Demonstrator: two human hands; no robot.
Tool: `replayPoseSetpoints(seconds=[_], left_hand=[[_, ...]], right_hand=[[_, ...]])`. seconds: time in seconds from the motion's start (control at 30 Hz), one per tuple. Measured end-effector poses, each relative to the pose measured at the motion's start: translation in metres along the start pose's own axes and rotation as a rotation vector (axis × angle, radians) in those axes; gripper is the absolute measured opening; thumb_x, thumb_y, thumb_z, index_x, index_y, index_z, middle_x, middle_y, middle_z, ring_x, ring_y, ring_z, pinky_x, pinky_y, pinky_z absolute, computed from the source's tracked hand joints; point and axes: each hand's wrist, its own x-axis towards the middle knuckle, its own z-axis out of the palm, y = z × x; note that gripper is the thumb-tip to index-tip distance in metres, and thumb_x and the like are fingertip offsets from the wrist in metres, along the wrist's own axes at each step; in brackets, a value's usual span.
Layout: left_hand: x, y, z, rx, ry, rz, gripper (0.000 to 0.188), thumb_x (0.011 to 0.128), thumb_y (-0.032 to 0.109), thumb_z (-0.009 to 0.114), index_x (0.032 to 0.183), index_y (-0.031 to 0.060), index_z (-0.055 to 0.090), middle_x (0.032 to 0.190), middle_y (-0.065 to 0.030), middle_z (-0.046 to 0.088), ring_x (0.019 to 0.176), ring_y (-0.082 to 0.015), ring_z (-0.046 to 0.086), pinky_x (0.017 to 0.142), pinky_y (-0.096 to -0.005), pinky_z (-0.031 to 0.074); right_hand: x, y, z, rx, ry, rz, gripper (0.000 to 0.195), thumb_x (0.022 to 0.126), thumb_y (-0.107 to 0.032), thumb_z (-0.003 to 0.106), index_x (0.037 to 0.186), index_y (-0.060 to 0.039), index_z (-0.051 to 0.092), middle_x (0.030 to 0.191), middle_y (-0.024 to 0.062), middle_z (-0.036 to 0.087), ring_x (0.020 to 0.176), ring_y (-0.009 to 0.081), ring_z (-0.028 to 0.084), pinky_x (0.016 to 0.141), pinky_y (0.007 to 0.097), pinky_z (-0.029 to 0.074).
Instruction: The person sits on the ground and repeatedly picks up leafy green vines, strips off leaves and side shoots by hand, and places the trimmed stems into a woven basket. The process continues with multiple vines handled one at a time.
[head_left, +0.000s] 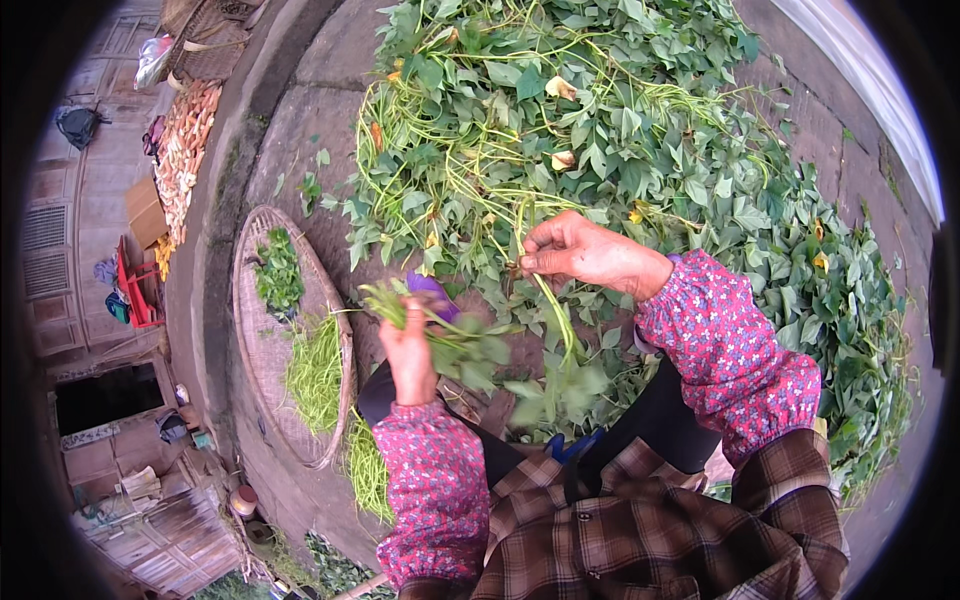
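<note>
My left hand is closed around a bunch of leafy green stems, blurred by motion. Pinched between the thumb and fingers of my right hand is a green vine, its leafy end hanging down. Beyond both hands spreads a large heap of leafy vines with a few yellowed leaves. To the left lies a round woven bamboo tray, holding a small pile of green leaves and a pile of light green stems. Something purple lies partly hidden behind the left hand's bunch.
More light green stems lie on the ground beside the tray. Past a raised concrete edge are a pile of corn cobs, a cardboard box, a red stool-like object and woven baskets. White sheeting borders the upper right.
</note>
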Motion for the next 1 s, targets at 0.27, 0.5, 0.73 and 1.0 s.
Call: replayPoseSetpoints(seconds=[0.27, 0.5, 0.73, 1.0], left_hand=[[-0.056, -0.011, 0.074, -0.439, -0.550, -0.381, 0.018, 0.089, 0.015, 0.053, 0.101, 0.0020, 0.052, 0.059, 0.0040, 0.039, 0.049, -0.0067, 0.034, 0.046, -0.0233, 0.028], [-0.050, -0.016, 0.071, -0.460, -0.431, -0.331, 0.016, 0.088, 0.013, 0.054, 0.101, 0.0037, 0.057, 0.058, 0.0058, 0.038, 0.045, -0.0037, 0.028, 0.045, -0.0213, 0.023], [-0.053, -0.014, 0.075, -0.590, -0.554, -0.362, 0.017, 0.087, 0.011, 0.055, 0.099, -0.0002, 0.058, 0.058, 0.0060, 0.042, 0.044, -0.0030, 0.030, 0.042, -0.0195, 0.023], [-0.042, -0.013, 0.078, 0.102, -0.222, 0.100, 0.008, 0.078, 0.003, 0.063, 0.083, -0.0029, 0.063, 0.064, 0.0045, 0.054, 0.052, -0.0014, 0.042, 0.046, -0.0184, 0.032]], right_hand=[[0.002, -0.006, 0.007, 0.020, 0.018, -0.051, 0.013, 0.085, -0.015, 0.056, 0.078, -0.0033, 0.058, 0.068, -0.0023, 0.055, 0.061, 0.0051, 0.048, 0.056, 0.0222, 0.040], [0.001, -0.007, 0.005, -0.104, 0.002, -0.065, 0.015, 0.085, -0.013, 0.056, 0.074, -0.0025, 0.055, 0.063, -0.0026, 0.052, 0.057, 0.0048, 0.048, 0.050, 0.0214, 0.042], [0.001, -0.008, 0.005, -0.052, -0.032, -0.063, 0.017, 0.083, -0.015, 0.059, 0.073, -0.0008, 0.057, 0.061, 0.0002, 0.054, 0.053, 0.0062, 0.049, 0.048, 0.0233, 0.040], [-0.005, -0.010, -0.001, -0.680, 0.040, -0.118, 0.019, 0.078, -0.016, 0.060, 0.072, 0.0023, 0.061, 0.056, 0.0090, 0.054, 0.052, 0.0133, 0.050, 0.051, 0.0300, 0.040]])
